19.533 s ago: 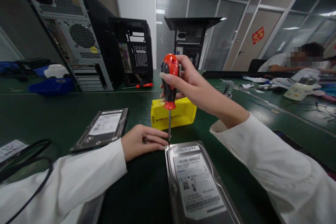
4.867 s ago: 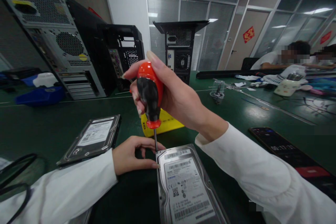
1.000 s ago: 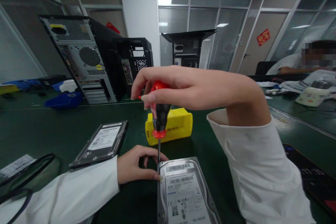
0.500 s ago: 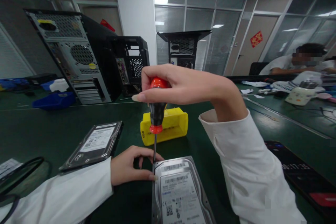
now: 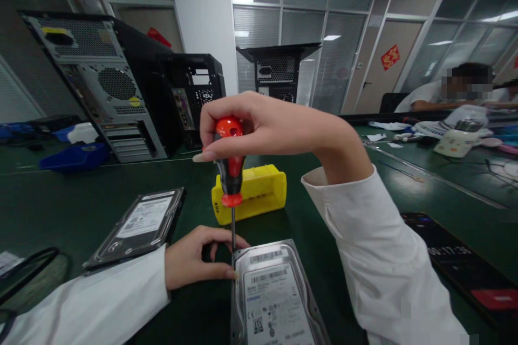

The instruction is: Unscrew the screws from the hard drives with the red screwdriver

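Note:
My right hand [image 5: 259,126] is closed around the red and black handle of a screwdriver [image 5: 232,175]. The screwdriver stands nearly upright, its shaft going down to the far left corner of a silver hard drive [image 5: 279,296] with a white label. At that same corner my left hand [image 5: 198,259] grips the drive, thumb on the near side and fingers at the far edge, close around the shaft. The tip and any screw under it are hidden. Behind the drive lies a yellow plastic bin [image 5: 259,194], tipped on its side.
A second hard drive [image 5: 140,223] lies to the left, near my sleeve. Computer cases [image 5: 117,86] stand at the back, beside a blue bin [image 5: 75,157]. On the right are a phone [image 5: 457,264] running a timer and a cream-coloured jar [image 5: 456,140]. A person [image 5: 429,94] sits far right.
My right hand has turned slightly on the screwdriver handle, which shows a different side. The whole view has shifted a little. The left hand keeps its hold on the hard drive.

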Motion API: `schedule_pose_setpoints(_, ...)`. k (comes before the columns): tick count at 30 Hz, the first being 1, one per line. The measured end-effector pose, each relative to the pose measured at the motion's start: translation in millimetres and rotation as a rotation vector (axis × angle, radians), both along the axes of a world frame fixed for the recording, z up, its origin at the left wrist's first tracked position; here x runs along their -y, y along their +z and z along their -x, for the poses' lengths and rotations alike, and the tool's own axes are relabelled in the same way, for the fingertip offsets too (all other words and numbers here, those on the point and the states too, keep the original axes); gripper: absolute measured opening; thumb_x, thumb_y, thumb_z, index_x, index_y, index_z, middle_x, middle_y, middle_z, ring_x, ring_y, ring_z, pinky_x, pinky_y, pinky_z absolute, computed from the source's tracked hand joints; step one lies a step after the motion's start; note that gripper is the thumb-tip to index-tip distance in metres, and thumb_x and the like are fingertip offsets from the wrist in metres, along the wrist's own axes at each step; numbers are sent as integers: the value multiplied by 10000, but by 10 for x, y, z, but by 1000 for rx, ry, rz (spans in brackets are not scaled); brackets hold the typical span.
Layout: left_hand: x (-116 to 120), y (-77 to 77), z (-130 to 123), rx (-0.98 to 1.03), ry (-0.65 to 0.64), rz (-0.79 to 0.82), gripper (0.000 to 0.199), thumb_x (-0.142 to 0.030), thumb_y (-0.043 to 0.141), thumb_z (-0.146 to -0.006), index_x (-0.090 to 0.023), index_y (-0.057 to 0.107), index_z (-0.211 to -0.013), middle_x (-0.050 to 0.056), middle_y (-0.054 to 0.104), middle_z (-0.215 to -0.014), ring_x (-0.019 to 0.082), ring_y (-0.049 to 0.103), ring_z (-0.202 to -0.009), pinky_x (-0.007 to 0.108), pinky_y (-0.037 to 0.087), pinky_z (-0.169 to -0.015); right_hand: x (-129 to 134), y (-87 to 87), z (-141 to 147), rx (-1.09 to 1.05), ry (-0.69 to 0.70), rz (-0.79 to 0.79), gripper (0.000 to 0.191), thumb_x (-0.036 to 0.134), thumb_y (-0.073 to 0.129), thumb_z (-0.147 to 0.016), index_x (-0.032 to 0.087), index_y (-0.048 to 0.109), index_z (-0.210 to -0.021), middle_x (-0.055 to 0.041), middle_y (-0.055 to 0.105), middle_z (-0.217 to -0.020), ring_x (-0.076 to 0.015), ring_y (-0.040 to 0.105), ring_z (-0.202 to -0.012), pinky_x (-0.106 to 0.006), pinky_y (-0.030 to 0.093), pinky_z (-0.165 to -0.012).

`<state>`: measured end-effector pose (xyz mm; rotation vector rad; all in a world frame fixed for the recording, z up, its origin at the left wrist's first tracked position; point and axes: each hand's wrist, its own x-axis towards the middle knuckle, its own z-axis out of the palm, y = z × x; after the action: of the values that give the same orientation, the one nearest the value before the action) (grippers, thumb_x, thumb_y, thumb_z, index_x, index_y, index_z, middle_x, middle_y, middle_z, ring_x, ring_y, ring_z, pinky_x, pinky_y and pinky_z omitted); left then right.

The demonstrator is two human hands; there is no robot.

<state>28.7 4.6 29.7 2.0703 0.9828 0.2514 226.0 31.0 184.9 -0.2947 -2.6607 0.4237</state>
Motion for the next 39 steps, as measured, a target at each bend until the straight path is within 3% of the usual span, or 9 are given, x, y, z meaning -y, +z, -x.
schedule_pose_setpoints(6,1,-5,4,45,-30,-14,359,-326,686,-731,-223,644,-1072,-3,666,-1036,166,543,-863,209,363,-586,-1,14,-34,53,-164,-89,250,331,555,-833,89,596,-784,1,529,-715,-59,445,-613,-194,353,-539)
schedule_pose_setpoints(9,-5,-18,11,31,-30,-17,378,-346,686,-730,-217,639,-1083,4,662,-1032,164,546,-846,208,360,-577,-9,3,-33,67,-218,-31,331,411,531,-833,89,584,-891,-18,551,-771,-68,470,-622,-196,372,-527)
schedule_pose_setpoints(16,-12,-36,23,27,-22,-17,390,-356,694,-724,-206,637,-1080,14,658,-1031,170,548,-846,215,350,-584,-11,20,-36,57,-27,239,221,149,358,-904,69,492,-1061,-71,530,-1091,-99,535,-950,-178,467,-774)
schedule_pose_setpoints(19,-3,-25,14,23,-10,-3,385,-341,693,-727,-214,636,-1086,11,656,-1047,174,544,-863,215,354,-593,-23,19,-33,56,22,206,234,216,408,-902,70,491,-1064,-45,551,-1027,-76,543,-853,-172,471,-736)
schedule_pose_setpoints(24,11,-1,-2,17,-1,7,377,-333,699,-720,-218,647,-1074,0,664,-1013,146,528,-794,206,346,-585,-47,-10,10,-6,-35,-4,197,266,525,-859,81,564,-912,-8,557,-858,-43,496,-699,-162,419,-607)
schedule_pose_setpoints(28,8,3,-6,47,-9,4,361,-305,702,-719,-212,652,-1065,-4,671,-1006,145,533,-806,200,342,-573,-2,-4,48,21,-103,29,309,367,474,-881,85,577,-808,16,549,-715,-36,470,-604,-170,388,-540)
schedule_pose_setpoints(33,-1,-11,0,59,-20,4,356,-281,706,-713,-209,653,-1057,-8,675,-993,133,526,-772,195,329,-556,95,61,36,79,-194,114,370,243,248,-960,104,577,-863,19,572,-877,-38,529,-805,-152,420,-685)
schedule_pose_setpoints(37,-3,-27,8,60,-12,0,365,-307,706,-711,-209,655,-1058,-3,670,-976,130,517,-746,198,327,-556,88,53,23,85,-137,213,288,221,279,-955,101,529,-1031,2,575,-957,-44,536,-809,-156,441,-689)
schedule_pose_setpoints(39,-3,-35,11,53,-7,1,376,-322,707,-709,-207,653,-1063,1,668,-974,133,518,-743,201,325,-554,59,25,32,34,-99,179,269,259,326,-949,105,516,-1060,-10,574,-958,-53,532,-804,-168,449,-688)
